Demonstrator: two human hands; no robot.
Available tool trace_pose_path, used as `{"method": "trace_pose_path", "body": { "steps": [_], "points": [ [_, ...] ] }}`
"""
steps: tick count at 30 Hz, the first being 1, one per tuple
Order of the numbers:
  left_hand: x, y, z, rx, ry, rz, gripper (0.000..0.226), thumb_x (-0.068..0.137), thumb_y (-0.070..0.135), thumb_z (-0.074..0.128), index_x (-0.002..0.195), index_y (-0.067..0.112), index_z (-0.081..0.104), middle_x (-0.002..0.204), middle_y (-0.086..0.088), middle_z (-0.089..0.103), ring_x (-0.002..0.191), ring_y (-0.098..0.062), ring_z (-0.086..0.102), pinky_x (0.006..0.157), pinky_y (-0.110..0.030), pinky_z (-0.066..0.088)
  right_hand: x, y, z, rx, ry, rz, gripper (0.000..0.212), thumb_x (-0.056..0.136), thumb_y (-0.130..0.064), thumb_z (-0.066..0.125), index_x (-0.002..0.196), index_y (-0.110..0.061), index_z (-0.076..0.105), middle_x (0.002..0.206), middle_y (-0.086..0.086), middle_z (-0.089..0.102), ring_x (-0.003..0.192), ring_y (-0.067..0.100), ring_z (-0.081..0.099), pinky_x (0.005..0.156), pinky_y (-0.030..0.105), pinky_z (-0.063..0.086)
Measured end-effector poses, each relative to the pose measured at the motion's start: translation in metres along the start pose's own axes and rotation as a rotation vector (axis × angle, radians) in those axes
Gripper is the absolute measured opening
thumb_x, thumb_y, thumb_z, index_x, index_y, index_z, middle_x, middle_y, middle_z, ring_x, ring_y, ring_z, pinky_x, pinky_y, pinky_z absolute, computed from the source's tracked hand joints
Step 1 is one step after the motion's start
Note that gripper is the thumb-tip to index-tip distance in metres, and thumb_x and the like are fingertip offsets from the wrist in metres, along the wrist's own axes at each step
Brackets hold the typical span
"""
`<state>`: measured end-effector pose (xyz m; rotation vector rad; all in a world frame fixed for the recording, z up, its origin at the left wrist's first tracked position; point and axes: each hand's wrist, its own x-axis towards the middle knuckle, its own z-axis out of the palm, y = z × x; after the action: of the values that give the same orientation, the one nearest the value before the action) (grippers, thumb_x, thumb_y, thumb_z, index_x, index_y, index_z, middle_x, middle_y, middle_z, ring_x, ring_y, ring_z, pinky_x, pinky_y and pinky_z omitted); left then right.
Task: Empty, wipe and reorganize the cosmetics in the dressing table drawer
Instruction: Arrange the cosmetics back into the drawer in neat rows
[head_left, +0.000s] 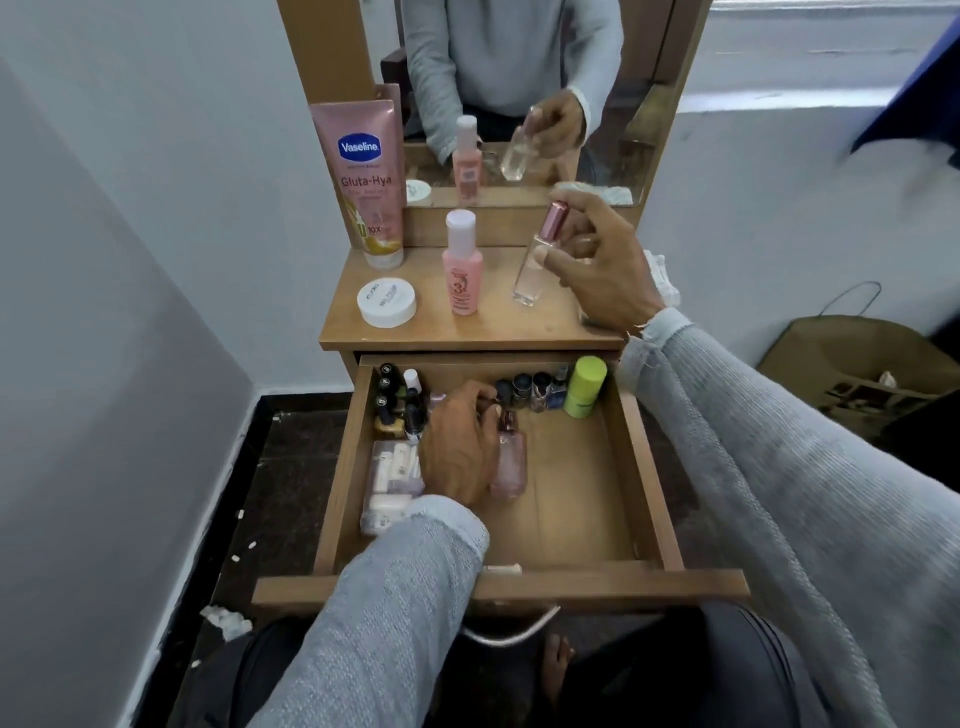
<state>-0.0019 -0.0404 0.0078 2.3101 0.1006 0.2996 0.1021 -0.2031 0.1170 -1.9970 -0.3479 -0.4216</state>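
The wooden drawer (644, 467) is pulled open below the dressing table top (498, 327). My right hand (597, 260) holds a clear perfume bottle with a pink cap (535, 260) upright, its base at the table top. My left hand (460, 441) is inside the drawer, fingers curled around a pink glass bottle (510, 467) that lies on the drawer floor. Dark nail polish bottles (395, 405) crowd the back left corner. A clear pouch of small white tubes (392, 478) lies at the left side. Small dark bottles (530, 389) and a lime green container (586, 387) stand along the back.
On the table top stand a pink Vaseline tube (371, 182), a white round jar (387, 301) and a pink pump bottle (462, 265). A white cloth (660, 275) lies at the right edge. A mirror (519, 93) rises behind. A brown paper bag (852, 364) sits on the floor at right.
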Motion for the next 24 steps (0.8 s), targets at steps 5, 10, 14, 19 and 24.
{"method": "trace_pose_path", "body": {
  "steps": [5, 10, 14, 19, 24],
  "points": [
    [-0.002, 0.001, -0.003, -0.122, -0.020, 0.016, 0.015, 0.091, 0.015, 0.064, 0.105, 0.017, 0.068, 0.102, 0.001, 0.071, 0.088, -0.011, 0.064, 0.079, -0.028, 0.052, -0.069, -0.008, -0.011, 0.033, -0.153, 0.077, 0.051, 0.087, -0.016, 0.069, 0.134, -0.016, 0.049, 0.090, 0.003, 0.056, 0.074, 0.015, 0.062, 0.068, 0.029, 0.059],
    [-0.002, 0.002, 0.000, -0.226, -0.109, 0.095, 0.015, 0.092, 0.012, 0.061, 0.102, 0.015, 0.073, 0.094, 0.003, 0.073, 0.081, -0.011, 0.069, 0.076, -0.037, 0.059, -0.115, 0.005, 0.003, 0.057, -0.232, 0.209, 0.054, 0.086, -0.016, 0.070, 0.136, -0.019, 0.050, 0.089, 0.003, 0.058, 0.073, 0.010, 0.057, 0.071, 0.023, 0.054],
    [-0.002, 0.005, -0.001, -0.435, -0.197, -0.021, 0.018, 0.097, 0.015, 0.057, 0.102, 0.012, 0.074, 0.085, -0.002, 0.074, 0.076, -0.019, 0.070, 0.073, -0.045, 0.060, -0.127, 0.017, 0.011, 0.196, -0.260, 0.329, 0.057, 0.086, -0.008, 0.070, 0.138, -0.015, 0.049, 0.093, 0.007, 0.057, 0.076, 0.014, 0.057, 0.074, 0.027, 0.055],
    [-0.004, 0.002, 0.000, -0.427, -0.335, -0.008, 0.022, 0.089, 0.026, 0.070, 0.108, 0.015, 0.074, 0.094, 0.003, 0.075, 0.087, -0.012, 0.071, 0.081, -0.041, 0.060, -0.133, 0.023, 0.010, 0.279, -0.255, 0.438, 0.057, 0.087, -0.008, 0.068, 0.140, -0.018, 0.047, 0.099, 0.009, 0.060, 0.085, 0.017, 0.063, 0.073, 0.027, 0.058],
    [-0.005, 0.003, 0.000, -0.404, -0.358, -0.082, 0.029, 0.076, 0.031, 0.082, 0.098, 0.014, 0.074, 0.087, 0.001, 0.074, 0.080, -0.015, 0.072, 0.074, -0.038, 0.061, -0.144, 0.030, 0.015, 0.252, -0.252, 0.484, 0.056, 0.089, -0.004, 0.065, 0.138, -0.021, 0.046, 0.110, 0.016, 0.062, 0.102, 0.028, 0.066, 0.087, 0.047, 0.056]
  ]
}}
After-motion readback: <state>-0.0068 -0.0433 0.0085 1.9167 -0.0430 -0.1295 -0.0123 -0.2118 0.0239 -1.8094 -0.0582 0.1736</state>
